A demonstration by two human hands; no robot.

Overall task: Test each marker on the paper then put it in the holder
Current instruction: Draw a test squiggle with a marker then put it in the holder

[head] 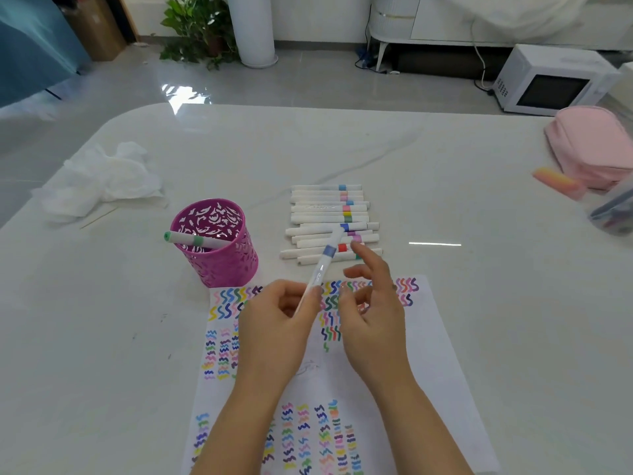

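Pink perforated metal holder left of white plastic marker row; scribbled white paper sheet in front of both.

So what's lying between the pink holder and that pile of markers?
Nothing: the head view shows only a bare strip of white table between the holder and the pile of markers.

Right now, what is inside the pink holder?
One green marker leans inside the pink holder, one end over the rim. The holder's bottom is hidden by its wall.
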